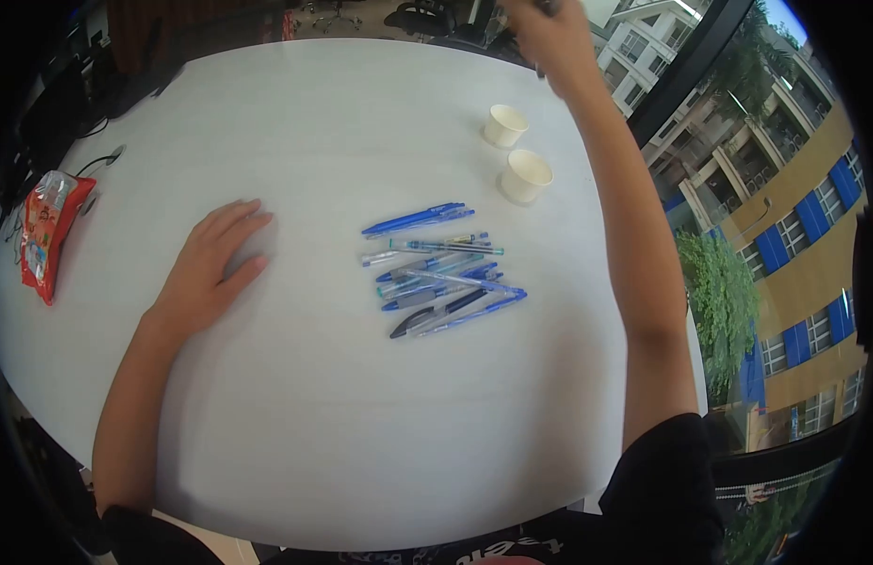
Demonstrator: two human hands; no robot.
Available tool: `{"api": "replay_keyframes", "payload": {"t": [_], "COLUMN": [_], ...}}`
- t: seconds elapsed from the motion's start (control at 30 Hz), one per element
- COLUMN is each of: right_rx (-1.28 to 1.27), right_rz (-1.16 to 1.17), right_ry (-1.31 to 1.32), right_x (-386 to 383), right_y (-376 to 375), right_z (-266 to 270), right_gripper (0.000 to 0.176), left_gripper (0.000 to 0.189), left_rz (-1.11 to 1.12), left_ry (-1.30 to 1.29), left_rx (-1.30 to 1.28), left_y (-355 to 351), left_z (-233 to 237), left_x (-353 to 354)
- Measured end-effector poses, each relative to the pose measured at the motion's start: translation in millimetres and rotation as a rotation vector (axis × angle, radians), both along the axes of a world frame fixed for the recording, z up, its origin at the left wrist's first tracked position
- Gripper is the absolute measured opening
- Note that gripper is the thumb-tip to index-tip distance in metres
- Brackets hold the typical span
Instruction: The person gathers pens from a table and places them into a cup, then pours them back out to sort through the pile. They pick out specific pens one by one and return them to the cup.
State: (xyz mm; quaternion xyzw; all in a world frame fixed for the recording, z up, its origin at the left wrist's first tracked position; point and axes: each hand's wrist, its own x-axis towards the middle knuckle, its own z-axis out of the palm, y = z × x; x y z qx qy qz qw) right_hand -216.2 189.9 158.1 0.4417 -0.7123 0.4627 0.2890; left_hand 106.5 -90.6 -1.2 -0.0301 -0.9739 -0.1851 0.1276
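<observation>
Roughly at mid-frame, the pens [443,271] lie heaped on the white table [361,424], long axes running left to right. The left hand [213,268] rests flat and empty to their left, nearer them. The right hand [549,33], at the top edge past two paper cups [526,176], seems clenched on a dark pen [550,8].

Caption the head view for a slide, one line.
Left hand flat on a white table beside a pile of pens, right hand out beyond two paper cups.
</observation>
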Motion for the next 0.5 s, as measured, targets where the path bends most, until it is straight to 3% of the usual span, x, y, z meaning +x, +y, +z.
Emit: {"api": "replay_keyframes", "payload": {"t": [0.07, 0.13, 0.2, 0.27, 0.33, 0.37, 0.43, 0.5], "right_rx": [0.367, 0.732, 0.917, 0.967, 1.019, 0.994, 0.963, 0.9], "right_rz": [-0.013, -0.139, -0.115, -0.137, -0.165, -0.111, -0.083, -0.063], "right_ry": [0.101, 0.006, -0.048, -0.071, -0.116, 0.011, 0.143, 0.143], "right_x": [48, 112, 142, 160, 174, 172, 171, 166], "right_y": [3, 10, 19, 22, 28, 31, 39, 40], "right_z": [-32, -70, -92, -95, -104, -110, -117, -109], "right_gripper": [0.036, 0.05, 0.066, 0.069, 0.072, 0.074, 0.076, 0.081], "left_gripper": [0.047, 0.047, 0.047, 0.047, 0.047, 0.047, 0.058, 0.071], "left_rz": [-0.005, -0.017, -0.02, -0.029, 0.037, 0.032, 0.208, 0.179], "left_ry": [0.041, 0.057, 0.056, 0.046, -0.06, -0.056, -0.172, -0.158], "left_rx": [-0.027, -0.033, -0.029, -0.036, 0.193, 0.175, 0.233, 0.277], "left_y": [-2, -5, -5, -2, 8, 14, 31, 55], "left_z": [-1, -7, -7, -1, 7, 12, 19, 11], "left_x": [-3, -1, -1, 1, 1, -4, -24, -45]}}
